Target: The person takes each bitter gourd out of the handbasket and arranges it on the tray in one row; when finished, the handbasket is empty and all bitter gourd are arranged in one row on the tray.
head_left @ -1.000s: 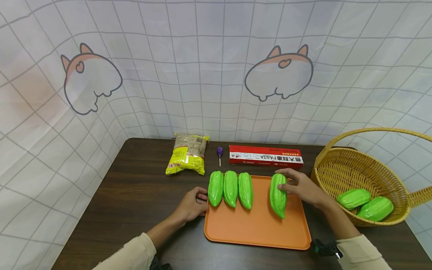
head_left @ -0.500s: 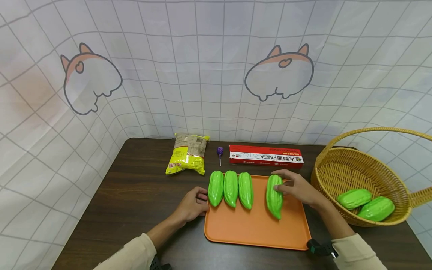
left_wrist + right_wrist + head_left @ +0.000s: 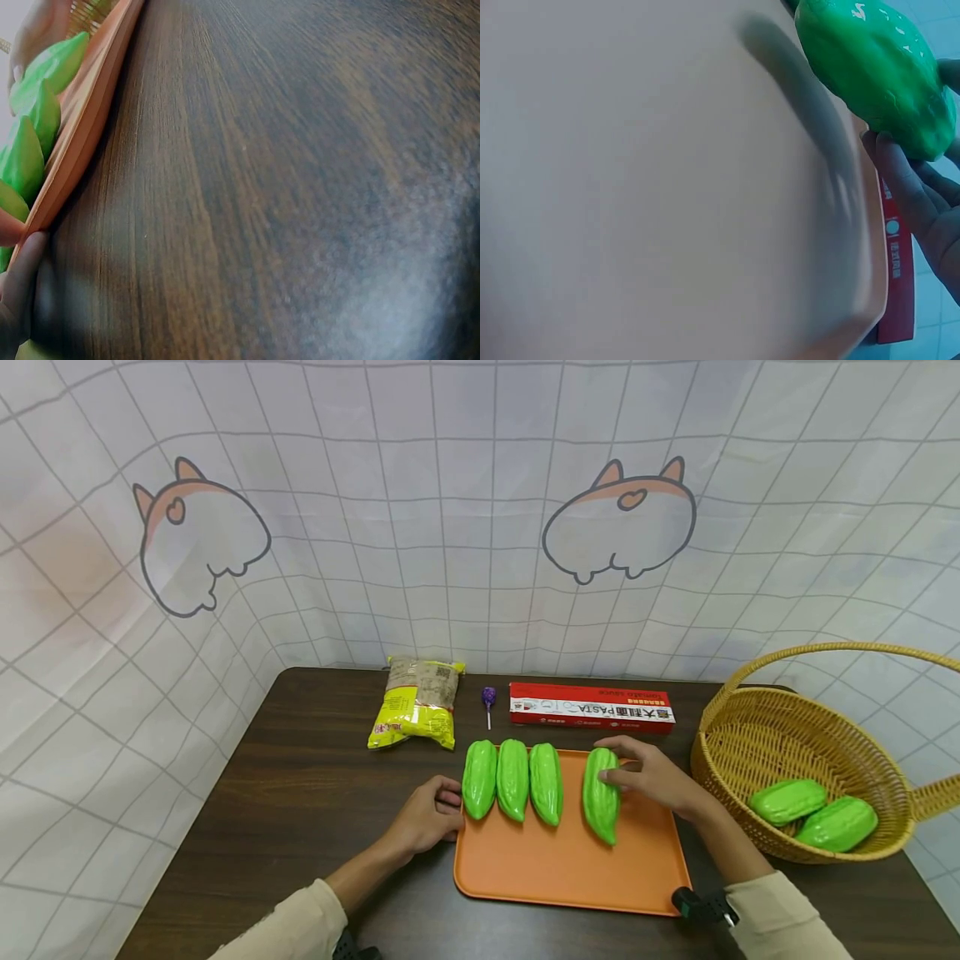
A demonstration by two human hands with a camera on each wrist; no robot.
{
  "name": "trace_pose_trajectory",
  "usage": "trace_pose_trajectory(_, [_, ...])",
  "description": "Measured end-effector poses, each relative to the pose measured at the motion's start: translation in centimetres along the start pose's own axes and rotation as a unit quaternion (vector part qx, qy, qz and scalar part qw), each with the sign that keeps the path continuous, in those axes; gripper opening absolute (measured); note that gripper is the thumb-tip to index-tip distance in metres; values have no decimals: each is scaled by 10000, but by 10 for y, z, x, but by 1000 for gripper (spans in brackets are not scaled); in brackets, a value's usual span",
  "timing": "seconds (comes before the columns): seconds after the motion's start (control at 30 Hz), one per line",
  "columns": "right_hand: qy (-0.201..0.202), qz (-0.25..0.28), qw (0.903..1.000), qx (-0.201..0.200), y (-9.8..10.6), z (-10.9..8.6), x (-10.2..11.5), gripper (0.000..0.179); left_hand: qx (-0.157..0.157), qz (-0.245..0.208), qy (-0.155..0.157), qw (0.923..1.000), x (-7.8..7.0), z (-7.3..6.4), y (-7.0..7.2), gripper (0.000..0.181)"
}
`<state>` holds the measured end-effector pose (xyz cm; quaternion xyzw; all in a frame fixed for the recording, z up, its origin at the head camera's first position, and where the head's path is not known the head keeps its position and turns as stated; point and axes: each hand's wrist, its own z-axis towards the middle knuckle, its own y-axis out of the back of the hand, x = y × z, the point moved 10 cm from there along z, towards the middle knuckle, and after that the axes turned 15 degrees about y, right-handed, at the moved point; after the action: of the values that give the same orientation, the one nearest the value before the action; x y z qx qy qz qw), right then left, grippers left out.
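Note:
My right hand [image 3: 656, 781] grips a glossy green bitter melon [image 3: 602, 802] by its far part, over the right half of an orange tray [image 3: 555, 881]. In the right wrist view this melon [image 3: 877, 71] casts a shadow on the tray and looks raised above it. Three similar bitter melons [image 3: 513, 781] lie side by side along the tray's far left. At the left edge, my left hand [image 3: 423, 818] pinches the tray; in the left wrist view its fingers [image 3: 26, 262] meet the rim [image 3: 82, 142].
A wicker basket [image 3: 892, 760] with a tall handle stands at the right, holding two more bitter melons [image 3: 836, 824]. Behind the tray lie a yellow bag [image 3: 420, 702], a purple lollipop [image 3: 489, 697] and a red pasta box [image 3: 591, 707]. A grid-patterned curtain [image 3: 480, 527] hangs behind the table.
My right hand has carried its bitter melon a little to the left, closer to the row of three. The left hand stays at the tray's edge.

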<state>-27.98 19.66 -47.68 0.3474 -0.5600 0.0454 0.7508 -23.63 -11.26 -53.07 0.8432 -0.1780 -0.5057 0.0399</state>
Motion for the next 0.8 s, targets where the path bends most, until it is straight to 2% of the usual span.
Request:
trace_pose_trajectory(0.2, [82,-184,9998,32,-3,5,1,56,-7,-9,-3,10000,0,-1,0,54])
trace_pose_trajectory(0.47, [-64,21,10000,-12,-9,12,-1,57,26,-51,-6,10000,1,-2,-1,54])
trace_pose_trajectory(0.8, [-180,-174,9995,-186,-10,17,-8,58,7,-32,-43,10000,0,-2,-1,54])
